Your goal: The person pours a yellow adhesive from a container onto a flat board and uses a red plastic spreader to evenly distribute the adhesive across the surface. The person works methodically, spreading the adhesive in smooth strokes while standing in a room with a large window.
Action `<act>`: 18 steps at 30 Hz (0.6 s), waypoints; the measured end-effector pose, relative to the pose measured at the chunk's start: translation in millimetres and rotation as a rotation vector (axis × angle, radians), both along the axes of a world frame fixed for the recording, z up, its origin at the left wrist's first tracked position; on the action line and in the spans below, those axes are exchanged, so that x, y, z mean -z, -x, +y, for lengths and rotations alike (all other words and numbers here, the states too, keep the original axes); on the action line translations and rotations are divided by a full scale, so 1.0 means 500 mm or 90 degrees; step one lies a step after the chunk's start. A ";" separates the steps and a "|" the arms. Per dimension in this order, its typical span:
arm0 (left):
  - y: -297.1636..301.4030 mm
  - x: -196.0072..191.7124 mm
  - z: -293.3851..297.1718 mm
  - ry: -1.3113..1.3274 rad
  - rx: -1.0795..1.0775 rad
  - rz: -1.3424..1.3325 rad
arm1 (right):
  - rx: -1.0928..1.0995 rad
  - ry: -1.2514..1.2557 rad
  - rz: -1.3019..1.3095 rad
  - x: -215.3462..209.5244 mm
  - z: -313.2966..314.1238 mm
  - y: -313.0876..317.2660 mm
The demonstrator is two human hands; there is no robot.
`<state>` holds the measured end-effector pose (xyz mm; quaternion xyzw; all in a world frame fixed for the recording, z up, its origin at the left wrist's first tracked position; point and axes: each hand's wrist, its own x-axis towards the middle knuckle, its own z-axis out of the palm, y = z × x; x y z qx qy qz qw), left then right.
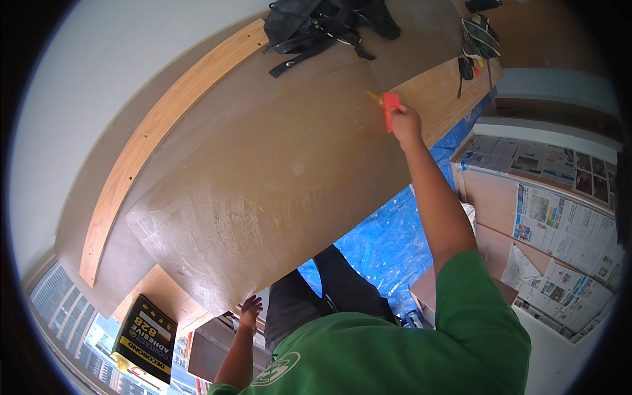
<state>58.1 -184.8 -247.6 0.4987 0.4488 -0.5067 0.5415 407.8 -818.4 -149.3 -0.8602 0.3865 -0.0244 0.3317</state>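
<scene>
A large brown-grey sheet (316,155) lies on the worktop in front of me. Wet, streaky glue shines over its left and near part. With my right arm stretched out, my right hand (406,124) grips a red spreader (391,112) over the sheet's right part. Yellowish glue (374,97) shows at the spreader's left edge. My left hand (249,310) is at the sheet's near left corner, its fingers apart and nothing in them. Whether it touches the edge I cannot tell.
A wooden strip (141,145) with holes lies along the far left. A black bag (322,26) sits at the back; dark shoe-like items (480,36) lie farther right. A black and yellow tin (146,339) stands lower left. Blue sheeting (388,240) covers the floor; newspaper-covered cabinets (559,224) stand right.
</scene>
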 end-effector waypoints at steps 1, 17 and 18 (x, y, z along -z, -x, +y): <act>-0.003 0.003 -0.004 0.001 -0.001 -0.002 | -0.020 0.016 0.013 0.007 -0.009 -0.005; 0.001 0.005 -0.006 -0.017 -0.022 0.001 | -0.121 0.261 0.116 -0.009 -0.015 -0.066; 0.002 0.004 -0.005 -0.009 -0.010 -0.003 | -0.131 0.251 0.122 -0.007 -0.017 -0.066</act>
